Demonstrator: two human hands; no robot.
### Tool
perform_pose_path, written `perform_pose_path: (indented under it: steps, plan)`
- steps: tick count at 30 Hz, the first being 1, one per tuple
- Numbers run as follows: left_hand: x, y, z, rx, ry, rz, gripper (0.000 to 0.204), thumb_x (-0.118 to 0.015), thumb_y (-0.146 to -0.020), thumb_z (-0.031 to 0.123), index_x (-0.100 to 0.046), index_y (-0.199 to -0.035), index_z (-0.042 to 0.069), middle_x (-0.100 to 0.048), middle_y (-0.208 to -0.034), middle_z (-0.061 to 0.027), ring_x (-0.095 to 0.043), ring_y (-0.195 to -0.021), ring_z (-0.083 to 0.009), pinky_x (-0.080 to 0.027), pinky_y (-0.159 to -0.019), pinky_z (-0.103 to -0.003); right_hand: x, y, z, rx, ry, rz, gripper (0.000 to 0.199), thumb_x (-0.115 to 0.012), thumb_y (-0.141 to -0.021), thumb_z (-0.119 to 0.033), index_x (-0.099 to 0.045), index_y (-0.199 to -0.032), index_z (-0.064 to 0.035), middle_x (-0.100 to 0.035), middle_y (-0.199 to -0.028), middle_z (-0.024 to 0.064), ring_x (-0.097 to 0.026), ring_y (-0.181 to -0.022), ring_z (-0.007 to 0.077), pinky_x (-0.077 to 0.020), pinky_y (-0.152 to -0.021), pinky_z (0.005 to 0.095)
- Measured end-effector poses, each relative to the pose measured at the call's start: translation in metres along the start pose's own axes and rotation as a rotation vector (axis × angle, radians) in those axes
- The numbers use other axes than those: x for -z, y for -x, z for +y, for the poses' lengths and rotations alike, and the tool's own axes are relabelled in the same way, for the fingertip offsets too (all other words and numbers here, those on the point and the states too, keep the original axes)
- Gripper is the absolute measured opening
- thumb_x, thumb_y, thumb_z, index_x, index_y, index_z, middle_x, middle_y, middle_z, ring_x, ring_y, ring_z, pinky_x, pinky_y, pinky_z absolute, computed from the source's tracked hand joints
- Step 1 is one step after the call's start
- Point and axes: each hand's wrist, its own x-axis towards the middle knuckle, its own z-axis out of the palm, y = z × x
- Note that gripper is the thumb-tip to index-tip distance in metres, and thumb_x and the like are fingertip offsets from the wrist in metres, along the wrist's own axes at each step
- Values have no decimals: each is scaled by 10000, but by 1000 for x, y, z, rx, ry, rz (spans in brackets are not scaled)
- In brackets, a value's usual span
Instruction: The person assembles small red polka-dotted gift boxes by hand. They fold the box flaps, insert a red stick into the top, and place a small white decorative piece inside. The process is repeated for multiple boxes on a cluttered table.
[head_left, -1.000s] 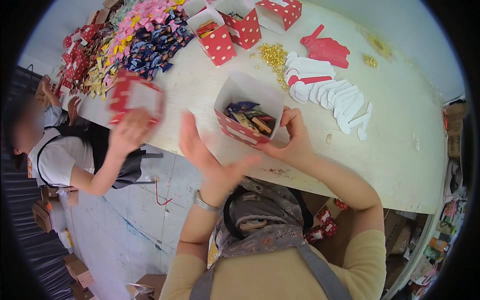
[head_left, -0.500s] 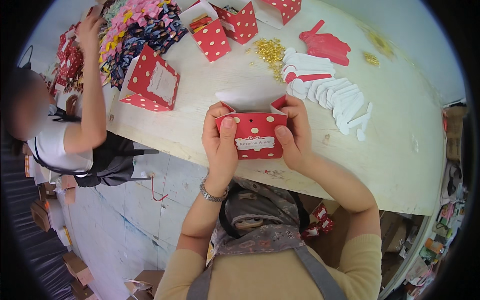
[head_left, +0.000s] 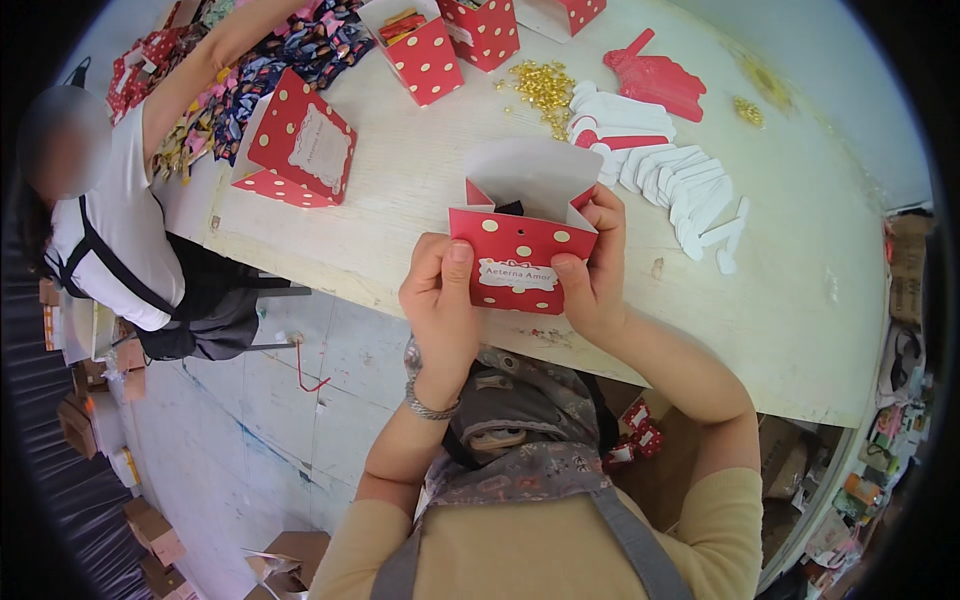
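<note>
Both my hands hold a red gift box (head_left: 535, 236) with cream dots and a white label, just over the table's near edge. My left hand (head_left: 440, 290) grips its left side, thumb on the front panel. Around the right side wraps my right hand (head_left: 598, 275), its thumb also on the front. The box's top is open, with a white-lined back flap (head_left: 535, 170) standing up and the side panels creased inward. Something small and dark (head_left: 512, 208) shows inside; I cannot make out what it is.
Open dotted boxes (head_left: 424, 65) stand at the back, another box (head_left: 300, 145) to the left. Gold fasteners (head_left: 543, 92), white paper tags (head_left: 685, 190) and red tags (head_left: 655, 82) lie beyond my right hand. At left, a co-worker (head_left: 120, 230) reaches over wrapped sweets (head_left: 320, 50).
The box in my hands has tilted and shifted slightly right; its mouth is wider and the dark thing inside now shows. The co-worker's arm has stretched farther across the pile.
</note>
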Motion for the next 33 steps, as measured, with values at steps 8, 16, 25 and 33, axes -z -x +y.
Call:
perform_pose_path:
  steps: [8,16,25,33]
  plan:
    - [-8,-24,16,-43,118,-67,170,-577,-942,160,-580,-853,15,-587,-890,-1,-491,-811,-52,-415,-749,-209,4,-1,-8,-5,133,5,182,-622,-861,-82,-498,-972,-7,-456,-1043,118,-469,-933,179,-401,-835,307]
    - [-5,-30,12,14,111,-24,123,-642,-897,111,-577,-887,7,-604,-841,10,-512,-725,-34,-432,-660,-186,4,-14,-10,-98,-44,40,170,-636,-844,21,-497,-932,-21,-471,-911,26,-496,-765,77,-440,-691,217]
    - [-2,-45,20,-129,-9,-184,169,-594,-912,62,-531,-1062,15,-625,-973,-60,-570,-849,-73,-463,-755,-212,13,-28,-20,-288,-24,-171,290,-539,-906,-11,-498,-1193,6,-565,-1085,80,-583,-955,127,-483,-809,251]
    - [-1,-56,14,-278,-78,-230,93,-555,-876,-41,-572,-952,10,-639,-999,-72,-577,-868,-89,-463,-745,-218,6,-34,-7,50,194,-114,202,-519,-840,63,-637,-985,-12,-641,-1014,140,-642,-877,218,-509,-742,291]
